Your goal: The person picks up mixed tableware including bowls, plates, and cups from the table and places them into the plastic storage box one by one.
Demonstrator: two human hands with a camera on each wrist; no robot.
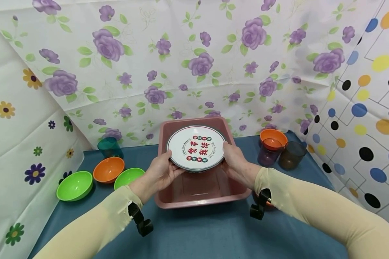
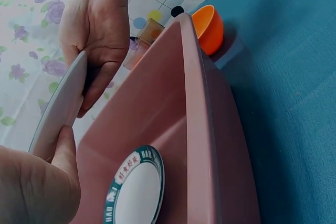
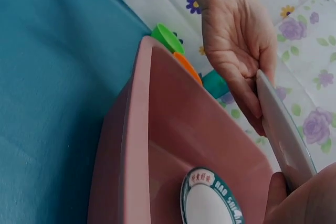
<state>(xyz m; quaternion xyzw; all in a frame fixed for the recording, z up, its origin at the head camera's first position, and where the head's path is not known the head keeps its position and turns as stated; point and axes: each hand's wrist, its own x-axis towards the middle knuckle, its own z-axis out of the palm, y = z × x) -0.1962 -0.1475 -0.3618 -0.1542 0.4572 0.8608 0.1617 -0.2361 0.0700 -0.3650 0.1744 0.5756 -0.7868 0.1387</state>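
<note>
Head view: the round plate (image 1: 197, 148) is gripped at opposite edges by the fingers of left hand (image 1: 159, 172) and right hand (image 1: 238, 162), neither nearer, and is held above the pink basin (image 1: 201, 203).

The held plate (image 1: 196, 148) says "Enjoy the Moment" beside big red Chinese letters. The other plate (image 2: 139, 195), in the tub (image 1: 202, 203), says "HAO".
</note>
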